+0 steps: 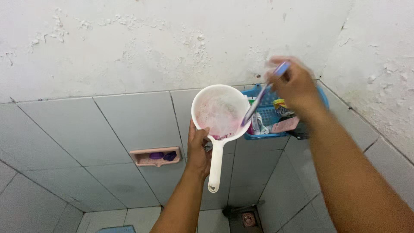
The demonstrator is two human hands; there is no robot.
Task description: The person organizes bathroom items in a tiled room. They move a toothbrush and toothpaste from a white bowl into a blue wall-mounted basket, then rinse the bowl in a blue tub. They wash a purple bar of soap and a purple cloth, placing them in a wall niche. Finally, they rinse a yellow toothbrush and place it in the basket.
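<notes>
White round plastic dipper (220, 113) clamped at handle base by left hand (198, 149). Right hand (294, 86), up-right of dipper, closed on blurred blue-white toothbrush (264, 96) angled over rim.

A home bathroom is shown: pale grey wall tiles (129, 125) are seen under peeling white plaster (172, 43), a pink soap dish (155, 156) is set into the wall, a blue toiletry basket (267, 116) is hung in the corner, and a floor drain (249, 219) is visible below.
</notes>
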